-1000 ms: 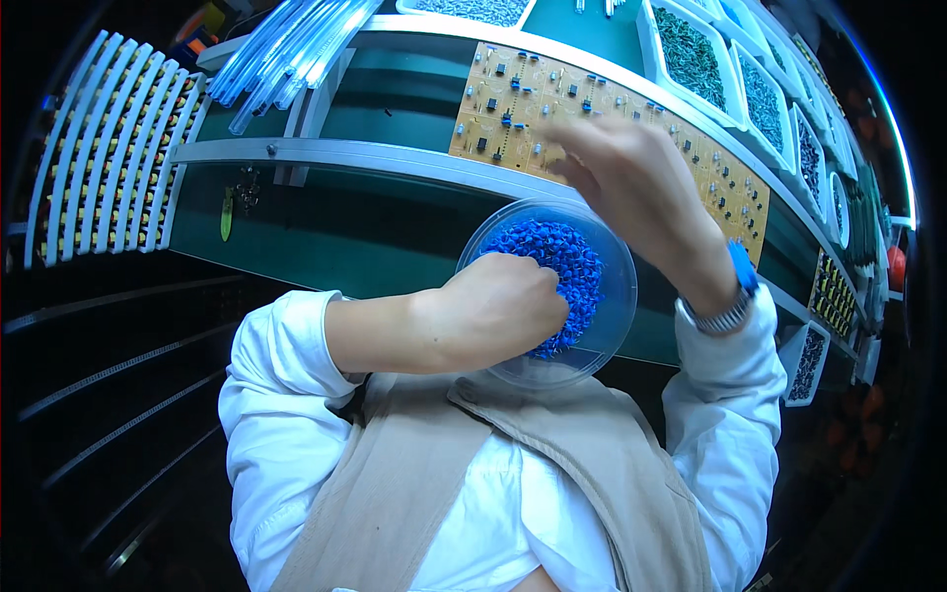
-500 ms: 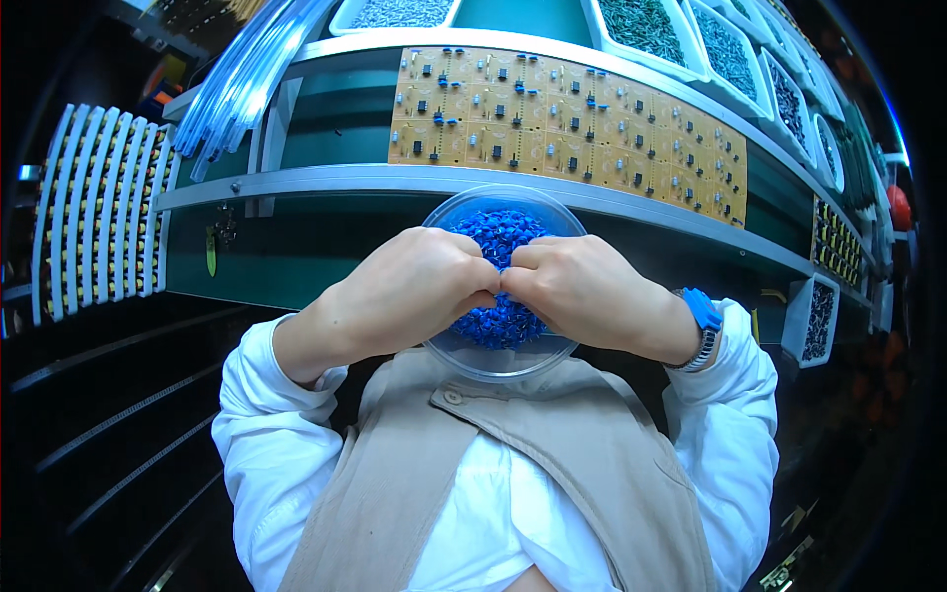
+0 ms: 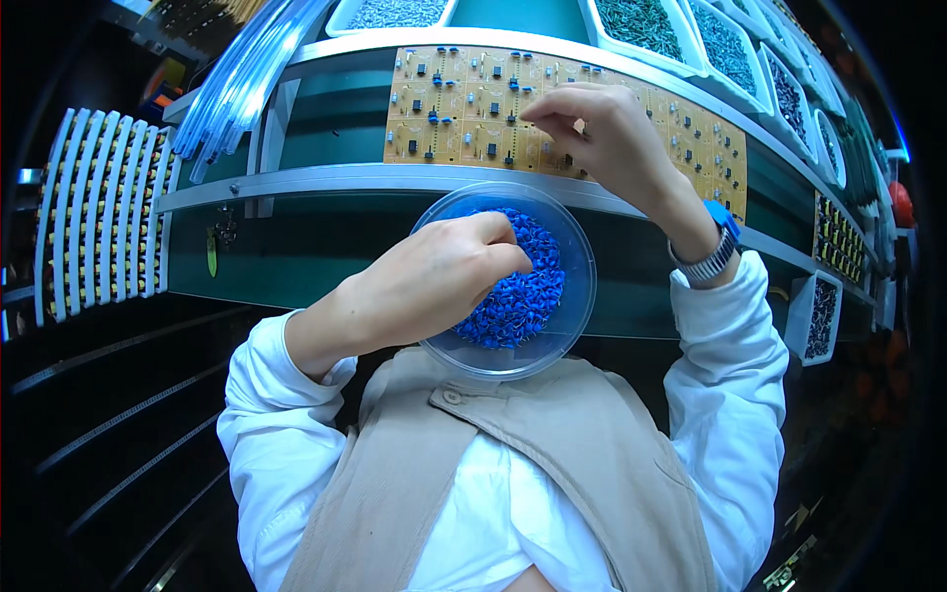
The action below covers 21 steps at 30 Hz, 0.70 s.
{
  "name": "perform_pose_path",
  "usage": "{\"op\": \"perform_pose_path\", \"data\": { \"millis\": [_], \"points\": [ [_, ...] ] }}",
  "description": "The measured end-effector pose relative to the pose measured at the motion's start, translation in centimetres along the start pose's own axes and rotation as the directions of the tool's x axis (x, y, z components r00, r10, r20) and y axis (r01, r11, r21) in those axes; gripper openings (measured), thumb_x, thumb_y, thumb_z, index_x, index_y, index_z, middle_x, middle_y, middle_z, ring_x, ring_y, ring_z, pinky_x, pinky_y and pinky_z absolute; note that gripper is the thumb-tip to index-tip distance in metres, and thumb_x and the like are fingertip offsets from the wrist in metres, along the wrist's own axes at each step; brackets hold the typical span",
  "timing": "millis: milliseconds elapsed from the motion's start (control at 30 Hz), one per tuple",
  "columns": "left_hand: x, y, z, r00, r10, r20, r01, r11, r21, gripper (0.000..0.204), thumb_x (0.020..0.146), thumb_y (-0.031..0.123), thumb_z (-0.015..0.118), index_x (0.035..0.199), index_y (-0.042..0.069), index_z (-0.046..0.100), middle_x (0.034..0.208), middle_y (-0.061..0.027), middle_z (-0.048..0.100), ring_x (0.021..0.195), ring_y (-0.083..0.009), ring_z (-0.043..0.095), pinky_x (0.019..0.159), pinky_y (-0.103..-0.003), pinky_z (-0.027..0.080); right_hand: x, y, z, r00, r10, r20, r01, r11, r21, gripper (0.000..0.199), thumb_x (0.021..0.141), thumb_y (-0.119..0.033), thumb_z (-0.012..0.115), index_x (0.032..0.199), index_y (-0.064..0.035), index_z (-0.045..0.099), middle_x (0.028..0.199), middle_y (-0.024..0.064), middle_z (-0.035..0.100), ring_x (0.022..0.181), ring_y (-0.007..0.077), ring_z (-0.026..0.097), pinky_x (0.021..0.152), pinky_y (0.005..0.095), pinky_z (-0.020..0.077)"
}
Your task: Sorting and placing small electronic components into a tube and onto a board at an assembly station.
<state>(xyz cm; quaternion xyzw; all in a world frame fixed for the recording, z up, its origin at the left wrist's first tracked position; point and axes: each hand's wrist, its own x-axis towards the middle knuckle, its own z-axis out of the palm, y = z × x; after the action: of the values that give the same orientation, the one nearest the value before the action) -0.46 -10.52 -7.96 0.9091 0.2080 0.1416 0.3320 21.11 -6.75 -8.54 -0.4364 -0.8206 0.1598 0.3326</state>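
Note:
A round clear plastic tub [image 3: 577,296] in front of me holds a heap of small blue capacitors [image 3: 528,286] with thin wire leads. My left hand [image 3: 459,266] hovers over this heap, fingers drawn together and closed; whatever they pinch is hidden. Farther off, my right hand [image 3: 597,123] reaches over a tan panel of circuit boards [image 3: 439,143]. Its fingertips come together close to the board surface, and what is between them is too small to make out. Black chips and several blue capacitors stand on the panel, mostly along its left half.
A metal rail [image 3: 326,180] runs between the tub and the panel. White bins of small parts [image 3: 641,30] line the back and right. Clear plastic tubes [image 3: 242,84] lie at the left, beside a rack of white strips [image 3: 104,207]. A small white bin [image 3: 817,321] hangs at the right.
My right hand has left the tub and moved up and right over the circuit board panel. The left hand stays over the tub, shifted slightly right, and the tub has moved slightly right.

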Motion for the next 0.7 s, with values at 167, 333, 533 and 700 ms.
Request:
{"op": "perform_pose_path", "data": {
  "millis": [167, 333, 533, 700],
  "points": [
    [0.5, -1.0, -0.8, 0.994, -0.014, -0.109, 0.015, 1.000, 0.005, 0.012, 0.075, -0.001, 0.062, 0.087, 0.000, 0.065, 0.082, -0.0099, 0.060, 0.074, -0.0218, 0.060, 0.062, -0.029, 0.049, 0.9, 1.6, 0.9, 1.000, -0.018, -0.017, 0.017, 0.999, -0.042, 0.023, 0.072, -0.006, 0.063, 0.095, -0.0060, 0.061, 0.076, 0.0088, 0.066, 0.071, 0.0235, 0.062, 0.065, 0.0317, 0.0499],
    [1.8, -2.2, -1.9, 0.924, -0.174, -0.341, 0.141, 0.983, -0.121, 0.012, 0.074, -0.002, 0.064, 0.086, 0.000, 0.064, 0.077, -0.0091, 0.063, 0.070, -0.0165, 0.062, 0.063, -0.024, 0.050, 1.2, 1.5, 0.9, 0.989, -0.145, -0.027, 0.138, 0.976, -0.166, 0.029, 0.072, -0.006, 0.062, 0.100, -0.0070, 0.059, 0.074, 0.0075, 0.065, 0.072, 0.0236, 0.062, 0.066, 0.0328, 0.0494],
    [3.6, -3.7, -3.1, 0.863, -0.236, -0.447, 0.176, 0.969, -0.171, 0.008, 0.073, 0.000, 0.063, 0.081, 0.000, 0.062, 0.074, -0.0120, 0.065, 0.066, -0.0183, 0.064, 0.063, -0.026, 0.052, 1.3, 0.9, 1.1, 0.986, -0.162, 0.037, 0.165, 0.928, -0.335, 0.035, 0.068, -0.003, 0.064, 0.101, -0.0099, 0.059, 0.070, 0.0049, 0.062, 0.071, 0.0224, 0.060, 0.065, 0.0323, 0.0477],
    [4.5, -5.0, -2.8, 0.846, -0.282, -0.452, 0.238, 0.959, -0.153, 0.010, 0.074, 0.002, 0.066, 0.081, 0.001, 0.060, 0.074, -0.0073, 0.064, 0.068, -0.0121, 0.063, 0.064, -0.023, 0.051, 1.4, 1.0, 1.3, 0.978, -0.206, 0.035, 0.204, 0.903, -0.378, 0.037, 0.067, -0.002, 0.066, 0.102, -0.0111, 0.059, 0.069, 0.0033, 0.061, 0.069, 0.0217, 0.059, 0.065, 0.0323, 0.0470]
  ]
}}
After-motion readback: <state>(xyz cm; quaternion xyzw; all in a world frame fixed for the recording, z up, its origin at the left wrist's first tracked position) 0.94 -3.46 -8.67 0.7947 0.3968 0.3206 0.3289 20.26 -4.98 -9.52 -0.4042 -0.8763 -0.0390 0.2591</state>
